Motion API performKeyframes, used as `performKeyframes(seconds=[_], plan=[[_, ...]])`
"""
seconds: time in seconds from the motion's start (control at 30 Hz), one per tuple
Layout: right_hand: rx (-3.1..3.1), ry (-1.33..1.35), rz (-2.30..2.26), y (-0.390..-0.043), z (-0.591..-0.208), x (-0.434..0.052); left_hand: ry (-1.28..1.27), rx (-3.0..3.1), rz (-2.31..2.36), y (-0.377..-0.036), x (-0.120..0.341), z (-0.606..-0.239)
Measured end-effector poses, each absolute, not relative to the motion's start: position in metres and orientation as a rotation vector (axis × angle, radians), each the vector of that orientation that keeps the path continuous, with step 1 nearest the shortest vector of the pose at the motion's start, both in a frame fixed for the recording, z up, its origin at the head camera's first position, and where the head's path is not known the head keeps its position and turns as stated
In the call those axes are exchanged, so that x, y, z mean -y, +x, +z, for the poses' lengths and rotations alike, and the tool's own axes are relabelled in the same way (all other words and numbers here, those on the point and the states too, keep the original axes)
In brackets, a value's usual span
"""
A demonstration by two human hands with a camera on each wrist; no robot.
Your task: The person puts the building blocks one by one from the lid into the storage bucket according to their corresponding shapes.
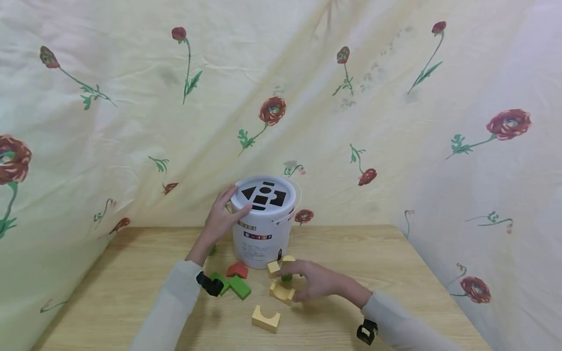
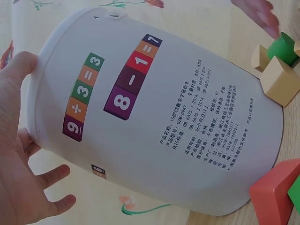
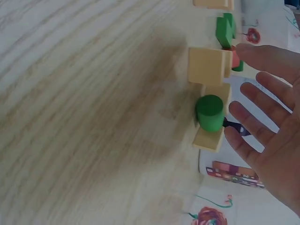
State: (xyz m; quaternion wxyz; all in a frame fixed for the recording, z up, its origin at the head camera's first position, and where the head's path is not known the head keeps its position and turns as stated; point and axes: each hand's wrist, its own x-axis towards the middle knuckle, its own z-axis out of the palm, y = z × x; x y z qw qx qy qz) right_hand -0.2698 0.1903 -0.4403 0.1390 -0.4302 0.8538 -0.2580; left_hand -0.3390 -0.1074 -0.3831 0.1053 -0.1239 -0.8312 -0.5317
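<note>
A white bucket (image 1: 263, 243) stands on the table, its lid (image 1: 253, 182) cut with dark shaped holes. My left hand (image 1: 219, 219) rests at the lid's left rim, thumb over the edge and several fingers spread. In front of the bucket, my right hand (image 1: 316, 280) reaches over a cluster of wooden blocks. Its fingers look extended in the right wrist view, beside a green cylinder (image 3: 210, 113) that holds between pale yellow blocks. An arch-cut yellow block (image 1: 281, 292) lies by its thumb, and a small yellow block (image 1: 273, 269) is near its fingertips.
Another arch-cut yellow block (image 1: 265, 321) lies nearer the front. Left of the cluster are a red block (image 1: 237, 270) and green blocks (image 1: 240, 287). Floral cloth (image 1: 307, 146) hangs behind and beside the wooden table (image 1: 351, 258). The bucket's thin handle (image 1: 300, 195) stands out at its right.
</note>
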Motion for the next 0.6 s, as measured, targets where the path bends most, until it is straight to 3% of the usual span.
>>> performKeyframes(seconds=[0.6], plan=[[-2.416, -1.255, -0.623, -0.276, -0.449, -0.173, -0.361, 2.459, -1.571, -0.341, 0.108, -0.383]])
